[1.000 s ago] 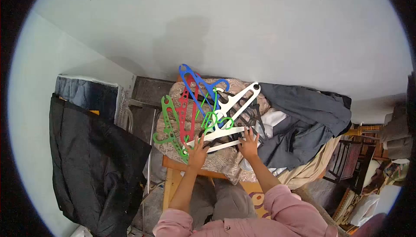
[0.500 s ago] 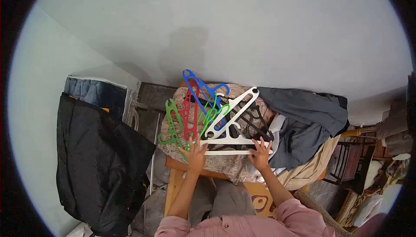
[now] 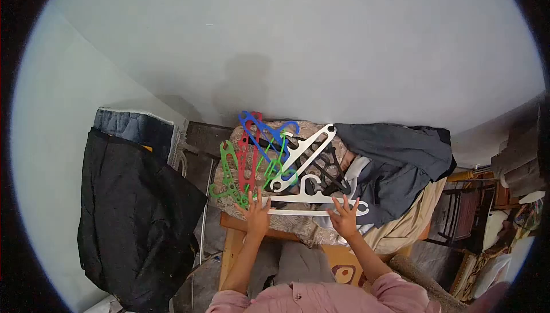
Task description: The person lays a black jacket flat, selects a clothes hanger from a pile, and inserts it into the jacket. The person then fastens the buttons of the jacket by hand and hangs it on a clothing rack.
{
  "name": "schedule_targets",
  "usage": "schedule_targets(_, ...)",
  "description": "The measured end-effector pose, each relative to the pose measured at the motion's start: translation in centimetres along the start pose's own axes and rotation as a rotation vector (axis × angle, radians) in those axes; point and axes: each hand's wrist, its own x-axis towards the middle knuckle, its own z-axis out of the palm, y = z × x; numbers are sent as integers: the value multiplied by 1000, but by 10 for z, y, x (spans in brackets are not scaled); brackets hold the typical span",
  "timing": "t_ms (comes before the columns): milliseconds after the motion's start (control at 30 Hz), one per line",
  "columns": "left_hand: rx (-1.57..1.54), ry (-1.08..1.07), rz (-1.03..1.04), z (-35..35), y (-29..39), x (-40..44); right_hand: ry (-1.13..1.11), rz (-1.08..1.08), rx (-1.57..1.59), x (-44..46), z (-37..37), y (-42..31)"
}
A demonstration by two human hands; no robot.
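A white hanger [image 3: 309, 198] lies level at the near side of the patterned cloth [image 3: 298, 231], its hook pointing away from me. My left hand [image 3: 256, 214] rests on its left end with fingers spread. My right hand [image 3: 344, 217] has its fingers apart on the right end. Just beyond lies a second white hanger [image 3: 303, 152], slanted. Around it are a blue hanger [image 3: 263, 127], a red hanger [image 3: 247, 158], green hangers [image 3: 228, 167] and black hangers [image 3: 332, 167], overlapping.
Grey clothes [image 3: 395, 164] are piled at the right, over beige cloth [image 3: 407, 221]. Black cloth [image 3: 134, 215] and folded jeans [image 3: 134, 130] are at the left. A dark chair [image 3: 460, 215] stands at the far right, and a wall rises behind.
The near white hanger has turned from a slant to level and shifted right and toward me. Both hands moved with it, the right one going farther right. The camera view has shifted too.
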Motion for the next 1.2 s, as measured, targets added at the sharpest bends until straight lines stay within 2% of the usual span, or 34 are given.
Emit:
schedule_targets(67, 24, 21, 5, 5, -1, 0, 4, -13, 19, -1, 6, 5)
schedule_targets(133, 25, -143, -32, 1, 4, 2, 23, 9, 24, 3, 3, 10)
schedule_targets(167, 25, -143, -35, 0, 8, 3, 41, 36, 27, 4, 1, 13)
schedule_targets(233, -99, -53, -84, -3, 15, 7, 28, 69, 20, 6, -2, 24)
schedule_targets(300, -63, -57, -88, -3, 21, 12, 90, 170, -5, 12, -3, 31)
schedule_targets(333, -106, 7, -135, 1, 24, 17, 174, 183, -37, 22, -5, 31)
schedule_targets(367, -151, 65, -186, 6, 26, 19, 167, 186, -41, 33, -5, 32)
schedule_targets(500, -90, 57, -53, 35, 38, 35, 286, 351, -216, 91, 10, 41)
schedule_targets(567, -184, -31, -87, 30, 55, 42, 87, 485, -357, 116, 38, 34)
schedule_targets(633, -96, -193, -16, 52, 61, 47, 42, 350, -384, 114, 78, 19)
schedule_targets(667, -12, -206, 3, 78, 61, 47, 41, 356, -385, 109, 89, 7)
schedule_targets(733, -11, -250, 2, 80, 66, 50, -285, 328, -239, 99, 110, -11)
schedule_targets(767, -9, -294, -7, 79, 66, 52, -287, 322, -235, 95, 118, -14)
schedule_targets(833, -10, -283, 2, 89, 59, 51, -411, 454, -271, 93, 136, -20)
schedule_targets(867, 58, -264, 34, 93, 57, 51, -396, 483, -248, 92, 144, -20)
schedule_targets(900, 126, -246, 67, 95, 55, 50, -432, 488, -355, 89, 162, -14)
schedule_targets(967, 131, -227, 86, 94, 49, 48, -268, 421, -499, 81, 180, -6)
schedule_targets(1000, 160, -219, 98, 92, 48, 49, -273, 424, -498, 79, 174, -7)
schedule_targets(1033, 186, -203, 111, 93, 48, 50, -235, 472, -352, 82, 162, -6)
schedule_targets(1067, 86, -170, 100, 93, 48, 52, -189, 518, -208, 86, 149, -6)
schedule_targets(1100, 83, -161, 104, 89, 50, 54, -181, 518, -215, 85, 138, -5)
schedule_targets(1167, 9, -232, 65, 80, 54, 58, -254, 600, -27, 84, 116, -5)
schedule_targets(1200, 72, -142, 103, 82, 55, 58, -153, 603, 4, 81, 107, -8)
